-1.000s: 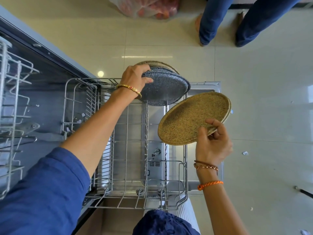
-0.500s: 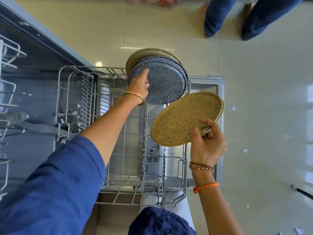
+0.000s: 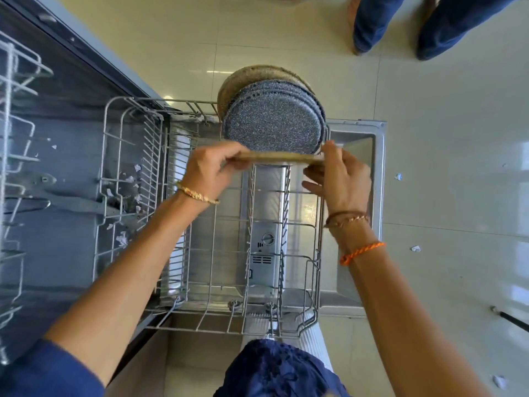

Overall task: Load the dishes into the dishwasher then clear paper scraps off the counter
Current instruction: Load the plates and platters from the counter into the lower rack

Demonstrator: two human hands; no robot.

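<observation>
A tan speckled plate (image 3: 282, 158) is held edge-on over the pulled-out lower rack (image 3: 217, 325) of the dishwasher. My left hand (image 3: 210, 170) grips its left rim and my right hand (image 3: 342, 179) grips its right rim. Just beyond it, several blue speckled plates (image 3: 272, 124) stand upright at the rack's far end, with another tan plate (image 3: 252, 74) behind them. Paper scraps (image 3: 123, 239) lie in the rack's left section and on the dishwasher floor.
The open dishwasher door (image 3: 357, 213) lies flat under the rack. The upper rack (image 3: 14, 156) sticks out at the left. Another person's legs (image 3: 400, 21) stand on the tiled floor beyond. Small paper bits (image 3: 415, 248) dot the floor at right.
My left hand left the blue plates and took the tan plate's left rim. The tan plate turned from flat to edge-on and moved over the rack, in front of the blue plates.
</observation>
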